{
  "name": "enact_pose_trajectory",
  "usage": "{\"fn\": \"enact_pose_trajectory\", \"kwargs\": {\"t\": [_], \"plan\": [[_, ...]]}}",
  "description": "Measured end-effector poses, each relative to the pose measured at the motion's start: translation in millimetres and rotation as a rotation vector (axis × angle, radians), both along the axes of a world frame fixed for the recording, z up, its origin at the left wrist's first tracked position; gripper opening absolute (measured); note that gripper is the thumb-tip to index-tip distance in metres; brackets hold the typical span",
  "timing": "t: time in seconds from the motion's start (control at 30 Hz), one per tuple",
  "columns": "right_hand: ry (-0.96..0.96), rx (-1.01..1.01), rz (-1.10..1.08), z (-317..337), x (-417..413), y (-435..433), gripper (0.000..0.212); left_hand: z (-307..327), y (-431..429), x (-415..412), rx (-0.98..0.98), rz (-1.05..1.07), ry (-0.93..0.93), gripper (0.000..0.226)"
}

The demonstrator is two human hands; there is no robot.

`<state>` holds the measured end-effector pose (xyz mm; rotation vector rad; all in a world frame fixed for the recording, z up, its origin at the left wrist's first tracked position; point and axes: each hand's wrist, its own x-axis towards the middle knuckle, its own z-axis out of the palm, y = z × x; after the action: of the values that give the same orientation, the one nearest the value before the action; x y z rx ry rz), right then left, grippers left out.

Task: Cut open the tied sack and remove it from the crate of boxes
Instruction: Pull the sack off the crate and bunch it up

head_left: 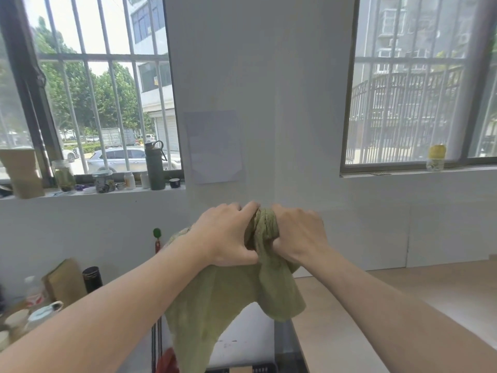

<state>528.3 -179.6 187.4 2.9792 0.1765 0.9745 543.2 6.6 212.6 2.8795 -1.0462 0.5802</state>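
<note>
A yellow-green mesh sack (215, 305) hangs in the air in front of the white wall. My left hand (226, 232) and my right hand (298, 232) both grip its bunched top at chest height, side by side, with the gathered fabric between them. The loose body of the sack droops below my hands. At the bottom edge a dark slatted crate (263, 368) shows in part, with a brown box top just visible inside it. No cutting tool is visible.
A wooden tabletop (403, 305) fills the lower right. Cups, a brown bag and a dark bottle (92, 278) crowd the lower left. Jars and a green flask (155, 168) line the left sill. A stick with a green tip (157, 238) leans on the wall.
</note>
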Motion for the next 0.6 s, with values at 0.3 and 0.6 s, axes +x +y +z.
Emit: {"fn": "enact_pose_trajectory", "kwargs": {"t": [0.3,0.6], "plan": [[0.225,0.217,0.025,8,-2,8,0.013,-28,-4,9,0.099,0.121,-0.400,0.107],[0.432,0.132,0.184,12,4,-4,0.018,-40,4,25,0.046,0.005,-0.451,0.058]]}}
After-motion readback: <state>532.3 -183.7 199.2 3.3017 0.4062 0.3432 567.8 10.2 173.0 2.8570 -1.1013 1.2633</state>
